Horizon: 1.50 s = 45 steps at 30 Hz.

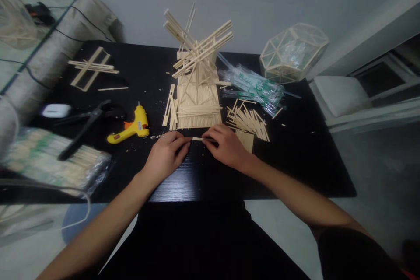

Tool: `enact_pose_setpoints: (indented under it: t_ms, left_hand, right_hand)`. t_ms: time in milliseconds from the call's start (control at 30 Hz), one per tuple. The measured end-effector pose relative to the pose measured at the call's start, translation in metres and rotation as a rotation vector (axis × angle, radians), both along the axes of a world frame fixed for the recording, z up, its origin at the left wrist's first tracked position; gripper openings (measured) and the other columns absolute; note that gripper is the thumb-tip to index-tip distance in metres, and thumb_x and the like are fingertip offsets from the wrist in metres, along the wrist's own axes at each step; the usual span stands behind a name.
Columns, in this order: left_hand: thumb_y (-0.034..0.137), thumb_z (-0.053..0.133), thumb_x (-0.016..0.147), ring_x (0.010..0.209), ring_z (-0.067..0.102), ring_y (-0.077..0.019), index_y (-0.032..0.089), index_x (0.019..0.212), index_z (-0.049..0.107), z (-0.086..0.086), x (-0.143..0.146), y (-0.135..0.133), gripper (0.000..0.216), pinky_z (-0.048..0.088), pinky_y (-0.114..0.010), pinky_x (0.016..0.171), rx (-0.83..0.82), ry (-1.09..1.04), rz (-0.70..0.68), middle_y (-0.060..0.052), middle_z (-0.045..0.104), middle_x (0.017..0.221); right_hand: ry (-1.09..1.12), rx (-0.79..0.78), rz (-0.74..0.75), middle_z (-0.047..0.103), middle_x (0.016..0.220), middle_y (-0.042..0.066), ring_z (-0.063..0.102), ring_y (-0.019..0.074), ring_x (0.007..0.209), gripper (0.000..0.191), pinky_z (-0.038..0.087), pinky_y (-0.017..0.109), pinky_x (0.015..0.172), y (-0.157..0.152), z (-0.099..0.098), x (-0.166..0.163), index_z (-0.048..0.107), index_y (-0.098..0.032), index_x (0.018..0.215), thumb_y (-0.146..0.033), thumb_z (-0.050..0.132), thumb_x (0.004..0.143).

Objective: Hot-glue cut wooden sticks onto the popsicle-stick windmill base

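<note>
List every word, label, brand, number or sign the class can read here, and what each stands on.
No text can be read with certainty.
Pale label on the yellow glue gun: too small to read.
Green print on the clear plastic wrappers: too blurred to read.
Green markings on the packet of sticks: too blurred to tell whether they are words.

A stick (197, 139) is being held by the left hand (166, 153) and right hand (227, 145) near frame centre.
</note>
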State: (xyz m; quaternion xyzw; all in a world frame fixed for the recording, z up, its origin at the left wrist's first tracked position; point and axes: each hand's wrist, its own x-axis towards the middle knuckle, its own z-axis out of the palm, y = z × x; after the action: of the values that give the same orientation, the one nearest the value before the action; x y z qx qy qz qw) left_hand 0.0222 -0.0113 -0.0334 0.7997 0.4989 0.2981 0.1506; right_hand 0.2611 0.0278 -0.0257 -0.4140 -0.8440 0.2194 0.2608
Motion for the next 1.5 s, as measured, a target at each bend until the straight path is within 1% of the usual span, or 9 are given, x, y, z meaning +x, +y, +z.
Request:
enact_pose_setpoints:
  t_ms: [133,333,500,800,1033,1133,1233,1300,1500]
  left_hand:
    - [0.03,0.063,0.102,0.089,0.071,-0.02,0.02,0.11,0.074,0.009,0.0,0.006,0.016,0.056,-0.034,0.082,-0.136,-0.087,0.032,-0.005,0.073,0.096]
    - [0.027,0.061,0.102,0.09,0.071,-0.0208,0.021,0.108,0.073,0.021,0.002,0.02,0.015,0.055,-0.034,0.081,-0.217,0.006,-0.045,-0.006,0.074,0.102]
    - [0.026,0.059,0.102,0.087,0.069,-0.0203,0.022,0.103,0.073,0.017,0.005,0.023,0.014,0.053,-0.033,0.078,-0.21,0.045,-0.047,-0.005,0.073,0.101]
    - [0.024,0.062,0.098,0.079,0.064,-0.0182,0.022,0.098,0.072,0.016,0.006,0.025,0.011,0.048,-0.032,0.075,-0.247,0.009,-0.039,-0.004,0.071,0.095]
    - [0.025,0.065,0.095,0.079,0.066,-0.0188,0.022,0.099,0.073,0.014,0.007,0.023,0.009,0.048,-0.031,0.073,-0.284,-0.048,-0.001,-0.003,0.071,0.09]
    - [0.025,0.062,0.094,0.089,0.069,-0.0222,0.02,0.11,0.072,0.013,0.007,0.018,0.019,0.052,-0.035,0.08,-0.188,-0.088,0.054,-0.005,0.075,0.094]
    - [0.018,0.058,0.091,0.101,0.069,-0.027,0.019,0.12,0.07,0.013,0.007,0.013,0.031,0.052,-0.043,0.094,-0.042,-0.034,0.077,-0.006,0.079,0.099]
    - [0.015,0.058,0.089,0.105,0.07,-0.0282,0.019,0.123,0.07,0.013,0.007,0.011,0.037,0.05,-0.047,0.1,0.005,0.008,0.07,-0.006,0.081,0.101]
    - [0.012,0.058,0.088,0.109,0.073,-0.0283,0.017,0.121,0.074,0.006,0.011,0.009,0.037,0.053,-0.049,0.104,0.129,-0.002,0.024,-0.01,0.081,0.111]
  right_hand:
    - [-0.033,-0.009,0.008,0.073,0.098,0.008,0.066,0.0238,0.096,0.005,0.053,0.039,0.09,0.004,0.004,-0.001,0.074,-0.019,0.098,-0.015,0.072,0.095]
    - [-0.072,-0.006,0.036,0.072,0.094,0.007,0.065,0.0236,0.093,0.007,0.052,0.039,0.089,0.007,0.006,-0.008,0.073,-0.02,0.094,-0.013,0.07,0.094]
    - [-0.076,0.012,0.025,0.071,0.093,0.008,0.064,0.0234,0.092,0.008,0.052,0.039,0.089,0.006,0.004,-0.011,0.073,-0.019,0.093,-0.013,0.068,0.096]
    - [-0.072,-0.025,0.037,0.069,0.093,0.008,0.063,0.0232,0.092,0.011,0.05,0.038,0.089,0.007,0.005,-0.012,0.074,-0.017,0.092,-0.016,0.065,0.099]
    - [-0.065,-0.043,0.04,0.069,0.091,0.006,0.063,0.0225,0.092,0.011,0.05,0.037,0.089,0.008,0.006,-0.011,0.073,-0.019,0.09,-0.014,0.067,0.097]
    - [-0.061,-0.05,0.044,0.069,0.092,0.007,0.064,0.0228,0.093,0.01,0.05,0.038,0.089,0.008,0.006,-0.011,0.074,-0.019,0.092,-0.014,0.067,0.097]
    - [-0.051,-0.043,0.036,0.07,0.093,0.007,0.064,0.0227,0.093,0.009,0.05,0.038,0.09,0.008,0.004,-0.011,0.074,-0.02,0.093,-0.015,0.068,0.098]
    - [-0.042,-0.041,0.034,0.069,0.093,0.006,0.064,0.0225,0.093,0.009,0.05,0.037,0.09,0.009,0.004,-0.011,0.073,-0.02,0.092,-0.015,0.068,0.097]
    - [-0.042,-0.043,0.039,0.069,0.092,0.007,0.064,0.0221,0.092,0.008,0.049,0.036,0.089,0.008,0.002,-0.011,0.073,-0.017,0.092,-0.014,0.069,0.098]
